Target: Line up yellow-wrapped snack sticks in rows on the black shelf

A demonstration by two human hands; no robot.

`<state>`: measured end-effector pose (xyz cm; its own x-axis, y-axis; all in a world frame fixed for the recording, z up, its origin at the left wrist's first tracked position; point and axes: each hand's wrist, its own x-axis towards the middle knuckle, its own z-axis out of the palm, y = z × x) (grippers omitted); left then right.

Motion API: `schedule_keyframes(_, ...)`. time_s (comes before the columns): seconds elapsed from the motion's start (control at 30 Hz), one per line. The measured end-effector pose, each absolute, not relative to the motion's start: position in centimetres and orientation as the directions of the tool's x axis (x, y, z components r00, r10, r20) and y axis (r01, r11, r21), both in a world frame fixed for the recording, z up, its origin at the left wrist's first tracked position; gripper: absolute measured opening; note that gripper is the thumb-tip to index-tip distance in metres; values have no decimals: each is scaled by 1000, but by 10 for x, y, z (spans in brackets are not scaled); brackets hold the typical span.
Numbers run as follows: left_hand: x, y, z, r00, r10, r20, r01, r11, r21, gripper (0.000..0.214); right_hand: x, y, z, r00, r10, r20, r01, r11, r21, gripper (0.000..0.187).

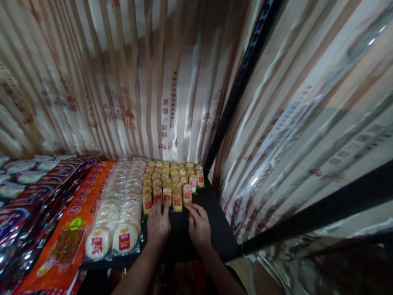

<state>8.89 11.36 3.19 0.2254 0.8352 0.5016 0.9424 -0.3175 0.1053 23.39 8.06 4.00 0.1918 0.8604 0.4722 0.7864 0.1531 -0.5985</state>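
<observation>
Mostly yellow packets (173, 174), red labels (177, 203), left grip (158, 226) spread, right grip (199, 224) curled, holds unclear

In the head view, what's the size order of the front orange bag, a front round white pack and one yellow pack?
1. Front orange bag
2. Front round white pack
3. Yellow pack
The size gaps look clear.

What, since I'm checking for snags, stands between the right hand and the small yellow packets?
Nothing visible. The right hand is over the black shelf, close by the front yellow packets; the left hand is off to its left.
</observation>
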Motion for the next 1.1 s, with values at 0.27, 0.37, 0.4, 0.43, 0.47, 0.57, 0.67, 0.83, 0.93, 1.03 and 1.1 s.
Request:
schedule_keyframes(0.27,88,113,33,299,820,488,929,-368,49,49,213,98,34,114,913,391,725,193,-662,44)
schedule_keyframes(0.37,88,115,29,301,812,500,925,-376,54,48,211,106,31,148,911,385,731,161,-663,43)
schedule_keyframes(0.4,88,116,28,303,811,500,924,-379,55,48,210,108,30,159,907,389,733,155,-662,42)
schedule_keyframes(0.43,88,116,28,306,811,499,922,-383,57,47,210,109,29,168,902,397,736,153,-659,42)
schedule_keyframes(0.47,88,116,27,309,810,498,920,-387,57,47,209,109,27,174,896,408,740,154,-654,42)
schedule_keyframes(0.57,88,116,28,318,807,497,917,-395,55,46,208,108,24,197,876,440,745,158,-648,40)
schedule_keyframes(0.67,88,115,29,330,804,495,914,-403,46,46,209,108,27,217,874,434,735,146,-662,40)
schedule_keyframes(0.83,88,114,31,425,766,482,866,-498,28,44,216,112,35,223,904,364,741,86,-667,38)
schedule_keyframes(0.93,93,114,31,512,720,469,816,-578,-2,42,219,114,34,228,892,391,730,109,-675,36)
schedule_keyframes(1.03,101,116,28,534,705,466,797,-604,1,36,220,113,30,227,876,424,701,155,-696,36)
schedule_keyframes(1.1,107,117,26,508,722,470,804,-593,44,34,222,111,30,210,880,426,696,171,-697,37)
